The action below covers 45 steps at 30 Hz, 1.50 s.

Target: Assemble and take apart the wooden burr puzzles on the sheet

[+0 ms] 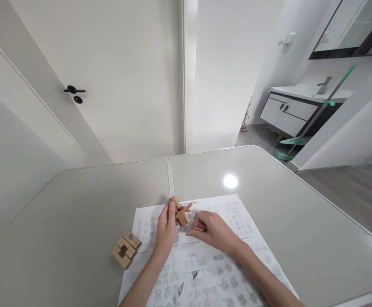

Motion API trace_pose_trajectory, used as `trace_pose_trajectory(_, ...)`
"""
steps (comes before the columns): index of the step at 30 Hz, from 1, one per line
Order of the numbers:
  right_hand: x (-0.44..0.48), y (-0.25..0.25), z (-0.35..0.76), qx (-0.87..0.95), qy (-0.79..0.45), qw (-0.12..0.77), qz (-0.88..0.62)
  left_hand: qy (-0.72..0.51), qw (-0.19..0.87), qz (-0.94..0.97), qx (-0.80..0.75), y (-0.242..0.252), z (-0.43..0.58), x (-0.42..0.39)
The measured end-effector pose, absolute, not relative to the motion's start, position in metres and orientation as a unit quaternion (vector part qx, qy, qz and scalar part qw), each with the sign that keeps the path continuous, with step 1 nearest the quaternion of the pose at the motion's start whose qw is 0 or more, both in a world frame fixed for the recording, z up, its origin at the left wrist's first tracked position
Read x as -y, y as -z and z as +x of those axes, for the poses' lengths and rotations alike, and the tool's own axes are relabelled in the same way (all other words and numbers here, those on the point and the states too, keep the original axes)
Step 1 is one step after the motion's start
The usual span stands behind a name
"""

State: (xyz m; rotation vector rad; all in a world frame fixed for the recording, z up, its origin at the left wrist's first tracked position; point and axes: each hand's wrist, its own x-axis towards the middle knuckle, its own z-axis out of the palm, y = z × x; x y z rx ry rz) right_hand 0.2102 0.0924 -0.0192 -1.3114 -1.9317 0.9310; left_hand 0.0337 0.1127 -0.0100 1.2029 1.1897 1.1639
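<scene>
My left hand (167, 221) is closed around a partly joined wooden puzzle (182, 216), whose bars cross at angles. Just to the right, my right hand (212, 228) pinches a small wooden piece (199, 229), mostly covered by the curled fingers. The two hands are apart, with a narrow gap between the puzzle and the small piece. Beneath both lies a large printed sheet (192, 256) covered in grey diagrams. Left of the sheet, a blocky wooden puzzle (126, 249) with a square gap in its top rests on the table, touched by neither hand.
The grey table (77, 213) has a seam down its middle and a raised rim. Behind it stands a white door (125, 76) with a black handle (74, 89). At the right are a sink cabinet (288, 108) and a green broom (326, 103) with a dustpan.
</scene>
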Motion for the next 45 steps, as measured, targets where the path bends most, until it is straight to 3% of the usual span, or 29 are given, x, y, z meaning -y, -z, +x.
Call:
trace_pose_trajectory(12, -0.099, 0.018, 0.219, 0.491, -0.589, 0.46, -0.448, -0.499, 0.516, 0.476, -0.508, 0.009, 0.033, -0.112)
trace_pose_trajectory(18, -0.1, 0.012, 0.219, 0.407, -0.632, 0.524, -0.402, -0.496, 0.512, 0.484, -0.507, 0.012, 0.034, -0.112)
trace_pose_trajectory(45, -0.101, 0.009, 0.222, 0.284, -0.772, 0.453, -0.345, -0.48, 0.521, 0.508, -0.489, 0.016, 0.03, -0.113)
